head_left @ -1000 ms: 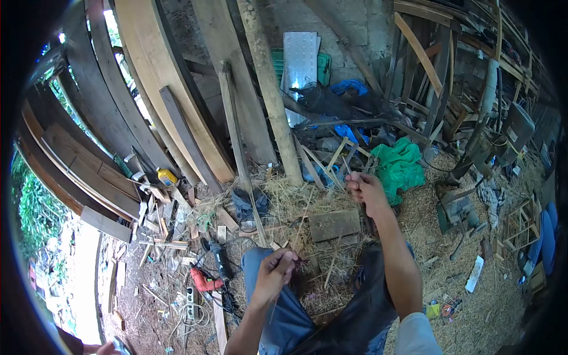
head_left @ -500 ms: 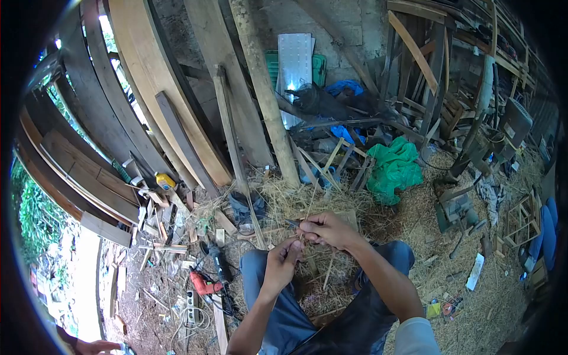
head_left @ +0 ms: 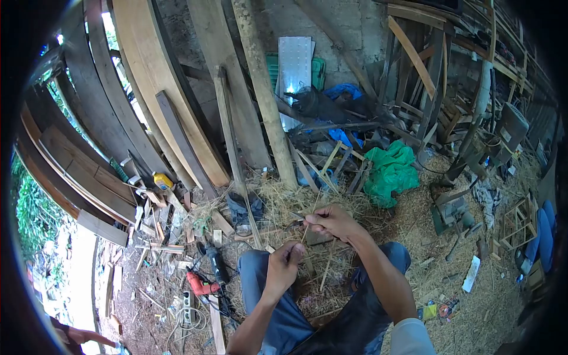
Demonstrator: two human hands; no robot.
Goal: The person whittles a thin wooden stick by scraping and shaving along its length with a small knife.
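Above the straw-covered ground (head_left: 319,294), the left hand (head_left: 284,264) pinches a thin stick (head_left: 305,235) between thumb and forefinger; the stick extends toward the right hand (head_left: 330,222), which is closed around a knife (head_left: 297,216) pointing left.

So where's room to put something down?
The roomiest-looking patch is the litter-strewn floor between the right knee and the white strip, though not fully bare. Left of the left leg is crowded: red tool, power strip, wood scraps.
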